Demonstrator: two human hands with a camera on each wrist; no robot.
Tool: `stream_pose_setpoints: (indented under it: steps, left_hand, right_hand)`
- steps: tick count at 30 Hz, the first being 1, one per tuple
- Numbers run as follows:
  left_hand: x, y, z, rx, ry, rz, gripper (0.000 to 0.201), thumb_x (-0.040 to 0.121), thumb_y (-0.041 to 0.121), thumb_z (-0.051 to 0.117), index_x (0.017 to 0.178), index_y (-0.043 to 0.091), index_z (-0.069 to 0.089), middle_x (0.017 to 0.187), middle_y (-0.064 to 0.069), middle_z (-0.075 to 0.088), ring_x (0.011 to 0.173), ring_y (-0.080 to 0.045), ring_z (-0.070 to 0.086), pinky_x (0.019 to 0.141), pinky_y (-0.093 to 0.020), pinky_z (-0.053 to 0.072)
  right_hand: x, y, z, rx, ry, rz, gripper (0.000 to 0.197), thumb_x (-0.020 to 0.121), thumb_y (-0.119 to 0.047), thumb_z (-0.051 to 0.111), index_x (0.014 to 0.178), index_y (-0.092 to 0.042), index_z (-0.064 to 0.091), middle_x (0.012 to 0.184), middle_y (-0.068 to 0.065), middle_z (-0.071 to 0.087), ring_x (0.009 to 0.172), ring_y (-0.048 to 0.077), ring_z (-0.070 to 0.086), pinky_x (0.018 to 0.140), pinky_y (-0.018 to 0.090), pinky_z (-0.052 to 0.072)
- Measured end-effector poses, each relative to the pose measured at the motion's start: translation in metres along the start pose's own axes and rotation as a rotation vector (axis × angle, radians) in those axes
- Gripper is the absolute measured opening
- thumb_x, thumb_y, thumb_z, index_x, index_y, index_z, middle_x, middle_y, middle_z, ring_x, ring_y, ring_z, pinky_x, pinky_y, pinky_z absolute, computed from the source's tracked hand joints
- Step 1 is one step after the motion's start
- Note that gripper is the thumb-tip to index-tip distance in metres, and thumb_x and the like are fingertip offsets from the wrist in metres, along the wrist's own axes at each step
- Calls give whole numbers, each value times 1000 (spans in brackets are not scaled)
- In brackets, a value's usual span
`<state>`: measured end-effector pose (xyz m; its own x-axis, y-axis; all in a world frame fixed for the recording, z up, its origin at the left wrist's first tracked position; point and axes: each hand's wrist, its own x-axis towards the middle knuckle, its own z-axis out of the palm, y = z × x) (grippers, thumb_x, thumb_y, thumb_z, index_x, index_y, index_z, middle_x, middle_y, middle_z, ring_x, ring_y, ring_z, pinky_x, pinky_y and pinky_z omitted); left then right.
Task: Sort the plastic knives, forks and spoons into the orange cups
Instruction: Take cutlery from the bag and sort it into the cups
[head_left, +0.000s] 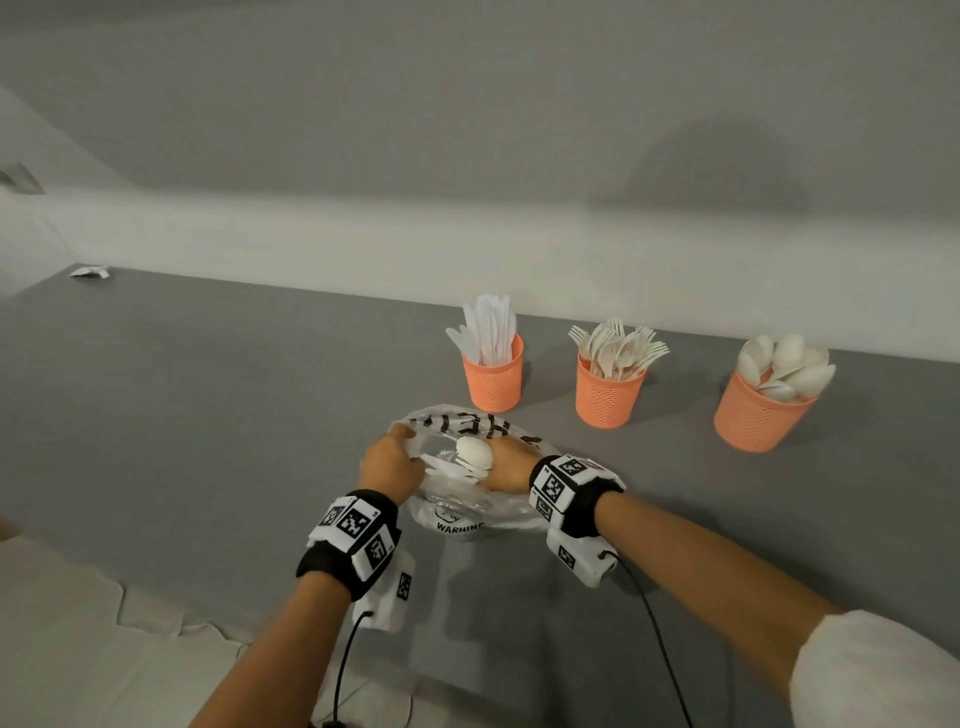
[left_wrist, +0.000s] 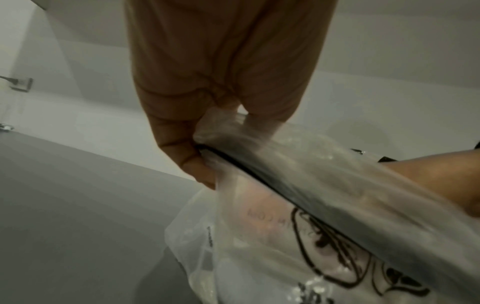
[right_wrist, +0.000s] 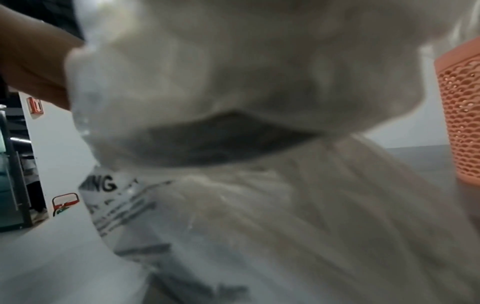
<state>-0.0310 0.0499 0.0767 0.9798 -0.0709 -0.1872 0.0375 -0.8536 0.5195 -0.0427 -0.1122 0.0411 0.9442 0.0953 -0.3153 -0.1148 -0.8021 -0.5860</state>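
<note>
The left hand pinches the bag mouth open; the right hand, probably gripping a spoon, sits nearer the spoon cup toward the table's far right.

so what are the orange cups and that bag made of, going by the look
Orange cups: most likely rigid moulded plastic, matte, walls pierced with a fine mesh of holes.
Bag: thin clear plastic film, glossy and crinkled, black print on it; the table and cutlery show through. The left hand grips its edge, and the right hand seems to reach inside.
</note>
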Motion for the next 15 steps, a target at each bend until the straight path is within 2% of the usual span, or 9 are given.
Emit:
stream_pose_setpoints:
  steps: [3,5,8,11,15]
  left_hand:
    - [0,2,1,-1,2,0,43,87,4,50,129,8,44,128,-16,54,115,-32,52,96,-35,40]
    - [-1,2,2,5,-5,2,43,87,4,50,129,8,44,128,-16,54,116,-32,52,96,-35,40]
    - [-4,4,4,20,-14,15,43,87,6,49,130,8,44,129,-16,54,117,-32,52,98,-36,40]
    - [-6,4,5,34,-18,16,42,88,7,49,130,8,44,128,-16,55,118,-31,52,97,-35,40]
    - [-8,2,4,35,-25,14,42,88,6,49,129,8,44,129,-15,55,119,-31,51,99,-35,39]
  right_hand:
    - [-4,-1,-3,-7,42,-25,46,82,-21,67,125,-10,55,124,13,60,115,29,55,92,30,41]
    - [-5,0,-2,-66,33,-32,46,82,-26,67,124,-11,56,124,11,60,116,29,55,94,32,41]
    - [-7,3,1,-199,-8,-3,41,85,-23,63,122,-8,55,126,14,58,117,30,54,96,35,41]
    - [-8,5,0,-297,-66,50,35,89,-21,57,118,-2,55,124,16,58,114,31,55,92,34,42]
    - [-8,1,-5,-315,-85,72,31,87,-20,58,113,-2,58,118,15,62,109,30,58,86,32,44]
